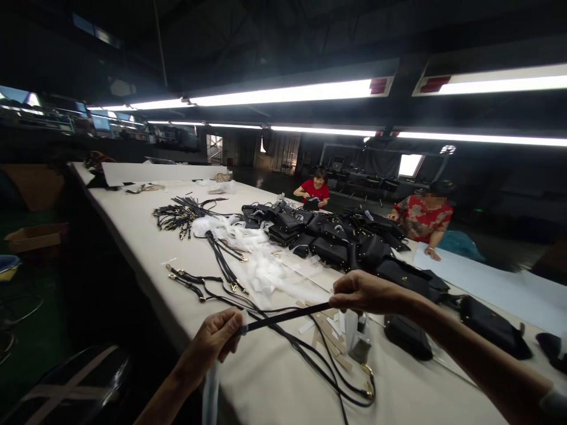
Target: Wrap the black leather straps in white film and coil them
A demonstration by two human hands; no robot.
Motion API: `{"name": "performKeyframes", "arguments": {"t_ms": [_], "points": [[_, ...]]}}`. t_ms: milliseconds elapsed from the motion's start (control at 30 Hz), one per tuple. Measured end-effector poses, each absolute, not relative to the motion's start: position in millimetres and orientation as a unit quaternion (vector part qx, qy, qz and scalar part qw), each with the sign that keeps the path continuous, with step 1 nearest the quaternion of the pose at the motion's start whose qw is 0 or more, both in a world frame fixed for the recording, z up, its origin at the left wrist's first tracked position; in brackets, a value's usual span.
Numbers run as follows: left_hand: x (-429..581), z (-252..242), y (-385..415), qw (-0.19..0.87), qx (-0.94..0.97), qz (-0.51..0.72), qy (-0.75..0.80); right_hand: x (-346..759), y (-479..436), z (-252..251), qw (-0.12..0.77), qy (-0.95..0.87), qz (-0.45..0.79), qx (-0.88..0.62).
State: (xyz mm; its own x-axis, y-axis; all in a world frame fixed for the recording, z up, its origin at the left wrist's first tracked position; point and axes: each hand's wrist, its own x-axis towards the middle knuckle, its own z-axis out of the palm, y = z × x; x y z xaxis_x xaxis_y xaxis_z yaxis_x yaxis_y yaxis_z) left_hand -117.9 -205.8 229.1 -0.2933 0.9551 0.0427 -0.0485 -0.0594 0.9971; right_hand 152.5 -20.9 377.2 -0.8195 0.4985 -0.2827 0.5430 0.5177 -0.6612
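Note:
My left hand [215, 340] pinches one end of a thin black strap [283, 317], along with a strip of white wrapping that hangs down from it. My right hand [365, 292] pinches the strap's other end, so it is stretched taut between both hands above the long cream table [133, 230]. The rest of the strap loops down onto the table and ends in a gold clasp [368, 386]. Below my right hand lie cardboard slips and a small white paper piece [358, 337].
A heap of black bags [336, 236] covers the table's middle, with white wrapping paper [266, 271] and more black straps [177, 215] to its left. Two people sit at the far side, one in red [315, 190], one in a patterned shirt [423, 217]. A cardboard box [33, 238] stands on the left.

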Motion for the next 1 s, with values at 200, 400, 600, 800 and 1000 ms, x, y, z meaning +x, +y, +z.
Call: {"name": "performKeyframes", "arguments": {"t_ms": [200,400,600,800,1000], "points": [[-91,270,-181,0.458,0.502,0.563,0.471,124,-40,391,0.016,0.898,-0.357,0.256],[-57,320,-152,0.296,0.615,0.581,0.444,92,-70,401,-0.040,0.904,-0.373,0.205],[-55,321,-145,0.298,0.573,0.623,0.441,92,-70,384,-0.085,0.749,-0.625,0.203],[-59,261,-161,0.301,0.641,0.507,0.492,110,-59,365,-0.202,0.656,-0.669,0.283],[-81,245,-156,0.164,0.661,0.470,0.562,144,-61,319,-0.012,0.628,-0.719,0.299]]}}
